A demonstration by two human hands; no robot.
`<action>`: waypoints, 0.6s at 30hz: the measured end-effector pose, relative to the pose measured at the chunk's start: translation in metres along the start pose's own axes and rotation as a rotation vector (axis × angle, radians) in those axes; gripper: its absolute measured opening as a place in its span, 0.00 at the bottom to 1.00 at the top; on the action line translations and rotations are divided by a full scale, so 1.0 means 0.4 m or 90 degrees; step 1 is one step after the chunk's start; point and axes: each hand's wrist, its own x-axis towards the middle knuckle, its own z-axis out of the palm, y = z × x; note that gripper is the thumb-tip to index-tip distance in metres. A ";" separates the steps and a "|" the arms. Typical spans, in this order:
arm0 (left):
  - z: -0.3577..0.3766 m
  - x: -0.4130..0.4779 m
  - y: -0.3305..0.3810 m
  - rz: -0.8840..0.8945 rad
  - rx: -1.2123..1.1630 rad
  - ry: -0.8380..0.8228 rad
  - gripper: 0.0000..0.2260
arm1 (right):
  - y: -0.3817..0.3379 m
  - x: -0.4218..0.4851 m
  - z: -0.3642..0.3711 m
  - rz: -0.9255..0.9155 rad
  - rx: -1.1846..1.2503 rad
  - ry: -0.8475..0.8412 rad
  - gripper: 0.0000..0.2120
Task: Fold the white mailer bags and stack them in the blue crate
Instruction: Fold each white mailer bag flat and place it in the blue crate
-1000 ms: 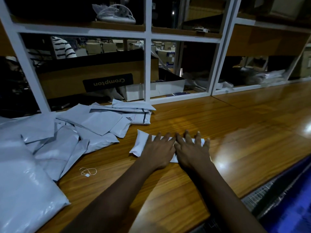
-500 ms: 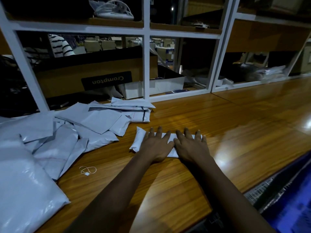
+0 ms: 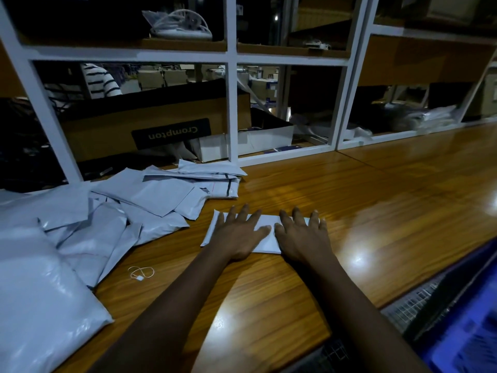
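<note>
Wooden counter (image 3: pixel 376 200) under dim shelves (image 3: pixel 231 56): both grips lie open and flat, left hand (image 3: pixel 239 235) and right hand (image 3: pixel 301 238) pressing one folded mailer bag (image 3: pixel 269 243) beneath them. Left of the grips a loose pile of bags (image 3: pixel 150 195) waits unfolded; right of them, the blue crate (image 3: pixel 473 319), contents unclear.

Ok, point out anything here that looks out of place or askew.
A loose string tag lies on the wooden table beside the sprawled heap of white mailer bags. Behind, the Crompton carton sits upside down: its label reads inverted.
</note>
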 end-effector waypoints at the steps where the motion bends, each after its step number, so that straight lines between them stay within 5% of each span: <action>1: 0.000 -0.003 -0.006 0.011 0.039 -0.002 0.26 | -0.001 -0.003 0.002 0.002 0.005 0.004 0.29; 9: 0.017 -0.057 0.014 -0.033 0.050 0.095 0.26 | -0.017 -0.007 -0.031 -0.023 0.068 0.112 0.24; 12: 0.024 -0.048 0.030 0.056 0.125 0.136 0.24 | -0.028 -0.005 -0.014 -0.143 0.017 0.038 0.34; 18: 0.010 -0.013 0.012 0.091 0.120 0.046 0.25 | -0.016 0.029 0.007 -0.120 -0.024 -0.027 0.28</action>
